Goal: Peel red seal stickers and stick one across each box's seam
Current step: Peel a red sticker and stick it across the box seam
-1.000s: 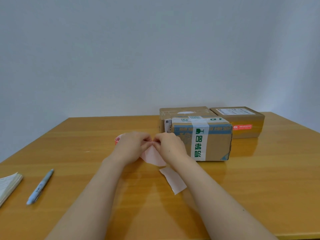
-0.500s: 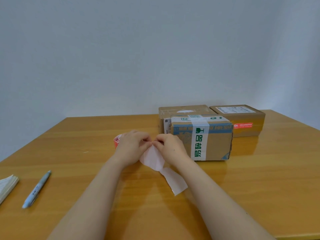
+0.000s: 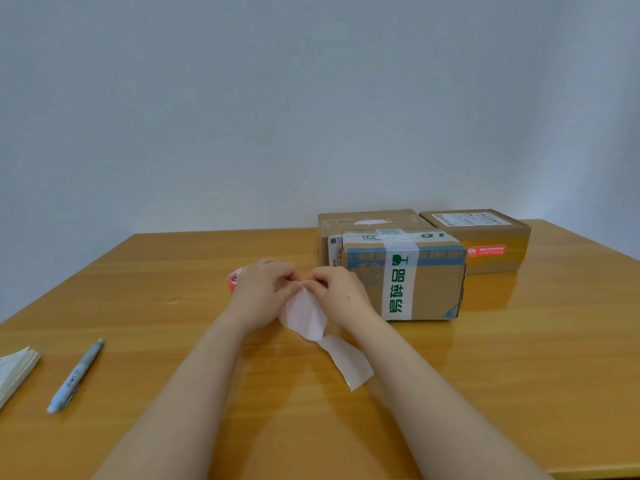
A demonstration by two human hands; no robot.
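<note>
Between tight left grip (image 3: 264,295), right grip (image 3: 341,295): strip (image 3: 305,315)

The left grip (image 3: 263,292) hides most of the red sticker roll (image 3: 234,281), it and the right grip (image 3: 341,296) cover the pinched top of the paper strip (image 3: 304,315), the front box (image 3: 403,275) partly covers the rear box (image 3: 367,219), and the view's left edge crops the notebook (image 3: 15,371).

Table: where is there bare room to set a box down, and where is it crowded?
Bare: the table's right side, right of the front box; also the far left, between the pen and the roll. Crowded: the middle, where the left hand and right hand pinch a sheet near the strip, beside the front box.
</note>
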